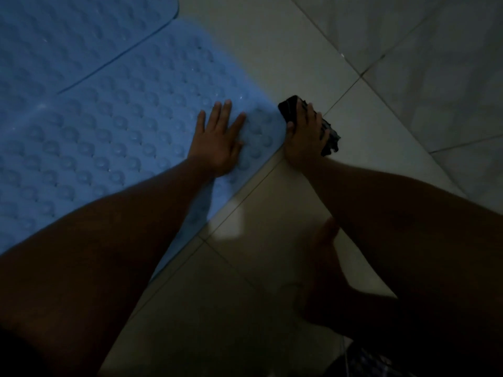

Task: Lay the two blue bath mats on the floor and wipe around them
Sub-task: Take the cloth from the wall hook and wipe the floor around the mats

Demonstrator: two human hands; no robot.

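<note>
Head view, only view available. Lighting dim; details in the lower frame lost to shadow.

Count: two blue bath mats, one cloth, two hands. Near mat (114, 148) lies flat on the tiled floor (272, 262), bumps facing up. Far mat (68, 36) sits at upper left, also flat; its rounded edge appears to overlap the near mat along a dark seam, though which one lies on top I cannot tell for certain.

Left hand (221, 140): palm down on the near mat close to its right-hand corner, fingers spread and straight, gripping nothing. Reads as pressing the mat down or steadying it.

Right hand (304, 137): on the floor just beside that same mat corner, fingers curled down over a dark cloth (328, 134), pinning it against the tile. The cloth bunches out from under the hand on the far side. The thumb lies at the mat's edge; whether it touches, cannot tell.

Progress, judged: laying step looks complete, both mats are down. Wiping is in hand at the near mat's right corner. Tile along the near edge and the right side shows no clear wet or dry contrast in this light, so how much has been wiped cannot be read. The floor around the far mat is mostly out of frame.
</note>
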